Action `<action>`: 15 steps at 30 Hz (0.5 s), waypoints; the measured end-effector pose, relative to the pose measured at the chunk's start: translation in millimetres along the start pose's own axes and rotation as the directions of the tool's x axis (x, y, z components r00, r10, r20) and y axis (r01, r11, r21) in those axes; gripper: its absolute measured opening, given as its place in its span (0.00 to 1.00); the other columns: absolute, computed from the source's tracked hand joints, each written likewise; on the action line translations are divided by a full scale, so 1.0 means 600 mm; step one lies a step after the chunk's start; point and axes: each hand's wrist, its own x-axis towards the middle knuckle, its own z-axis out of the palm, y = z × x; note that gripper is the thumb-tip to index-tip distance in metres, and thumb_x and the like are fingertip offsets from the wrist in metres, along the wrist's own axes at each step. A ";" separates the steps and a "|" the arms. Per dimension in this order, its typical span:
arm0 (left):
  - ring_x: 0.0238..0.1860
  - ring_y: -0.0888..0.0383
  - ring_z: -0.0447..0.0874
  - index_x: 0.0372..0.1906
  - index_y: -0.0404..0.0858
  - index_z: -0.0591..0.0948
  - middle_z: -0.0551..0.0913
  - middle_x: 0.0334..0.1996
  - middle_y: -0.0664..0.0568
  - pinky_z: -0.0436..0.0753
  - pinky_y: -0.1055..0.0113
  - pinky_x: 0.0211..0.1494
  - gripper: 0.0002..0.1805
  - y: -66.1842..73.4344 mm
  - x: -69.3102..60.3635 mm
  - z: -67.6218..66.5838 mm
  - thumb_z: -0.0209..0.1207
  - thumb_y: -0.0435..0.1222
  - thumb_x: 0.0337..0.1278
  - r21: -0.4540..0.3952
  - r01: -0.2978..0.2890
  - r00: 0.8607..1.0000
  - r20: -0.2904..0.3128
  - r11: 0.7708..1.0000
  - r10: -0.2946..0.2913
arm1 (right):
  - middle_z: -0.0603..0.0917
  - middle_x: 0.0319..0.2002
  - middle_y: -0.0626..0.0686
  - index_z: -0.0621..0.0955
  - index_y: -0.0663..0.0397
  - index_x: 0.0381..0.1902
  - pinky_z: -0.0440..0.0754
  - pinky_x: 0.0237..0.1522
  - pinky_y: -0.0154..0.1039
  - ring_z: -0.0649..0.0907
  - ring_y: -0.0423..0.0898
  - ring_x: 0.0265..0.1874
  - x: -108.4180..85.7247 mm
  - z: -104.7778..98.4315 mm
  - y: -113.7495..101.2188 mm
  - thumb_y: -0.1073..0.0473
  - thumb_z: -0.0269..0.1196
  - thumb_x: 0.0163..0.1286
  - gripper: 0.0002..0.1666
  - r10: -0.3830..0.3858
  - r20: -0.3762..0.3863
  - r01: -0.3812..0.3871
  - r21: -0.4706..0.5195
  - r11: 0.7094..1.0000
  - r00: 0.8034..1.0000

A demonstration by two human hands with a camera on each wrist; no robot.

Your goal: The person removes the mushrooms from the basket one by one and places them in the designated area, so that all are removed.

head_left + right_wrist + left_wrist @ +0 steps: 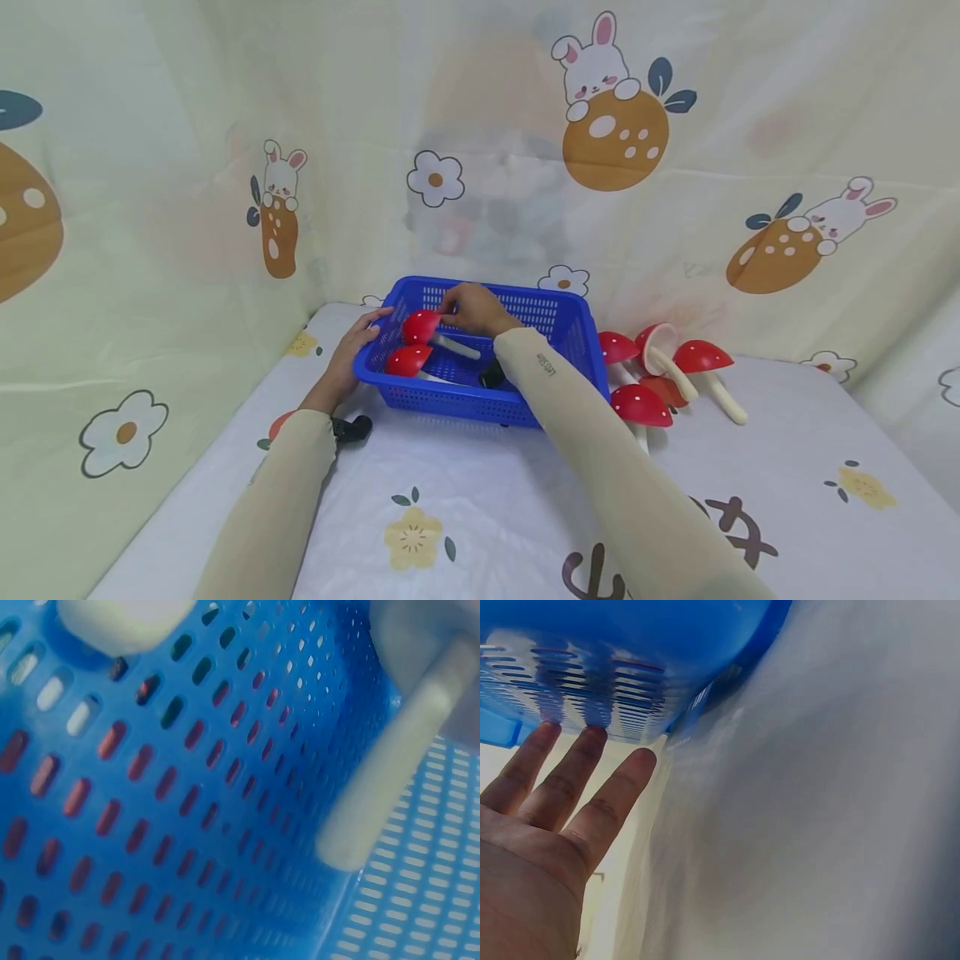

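A blue slotted plastic basket point(450, 403) stands on the table. My left hand point(348, 354) lies along its left end; in the left wrist view, straight fingers point(562, 787) reach to the basket's slotted wall. Inside the basket, my right hand point(476, 307) pinches the edge of a red-capped toy mushroom point(422, 326) with white spots. Its pale stem point(394, 769) points down over the slots in the right wrist view, where the hand itself is out of sight. A second red toy mushroom point(408, 361) lies nearer the basket's front wall, its stem partly hidden by that wall.
Several more red toy mushrooms point(641, 406) lie in a cluster close to the basket's right end. One of them point(660, 343) shows its pale underside. A printed curtain point(495, 108) hangs behind the basket. The tabletop cloth point(510, 508) is white with printed flowers.
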 end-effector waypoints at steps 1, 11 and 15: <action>0.77 0.40 0.54 0.74 0.58 0.62 0.53 0.79 0.50 0.66 0.41 0.71 0.26 0.001 -0.001 0.000 0.39 0.51 0.75 -0.003 0.001 1.000 0.000 1.000 -0.001 | 0.88 0.35 0.47 0.88 0.48 0.35 0.84 0.41 0.37 0.83 0.41 0.33 -0.001 -0.002 -0.001 0.54 0.67 0.65 0.06 0.001 -0.004 -0.001 -0.006 1.000 1.000; 0.77 0.40 0.52 0.74 0.57 0.61 0.51 0.79 0.50 0.66 0.40 0.72 0.26 0.007 -0.004 0.003 0.38 0.52 0.75 0.009 -0.023 1.000 0.012 1.000 0.023 | 0.87 0.36 0.51 0.86 0.54 0.38 0.85 0.42 0.41 0.83 0.45 0.33 -0.032 -0.049 0.003 0.55 0.64 0.67 0.09 0.056 -0.235 -0.056 0.005 0.998 0.970; 0.77 0.41 0.52 0.73 0.60 0.62 0.51 0.79 0.52 0.67 0.40 0.71 0.26 -0.002 -0.002 0.000 0.39 0.53 0.75 0.013 -0.005 1.000 0.000 1.000 0.005 | 0.84 0.31 0.52 0.83 0.55 0.36 0.81 0.35 0.40 0.79 0.47 0.29 -0.060 -0.083 0.016 0.56 0.64 0.66 0.08 0.063 -0.375 -0.054 0.034 0.998 0.925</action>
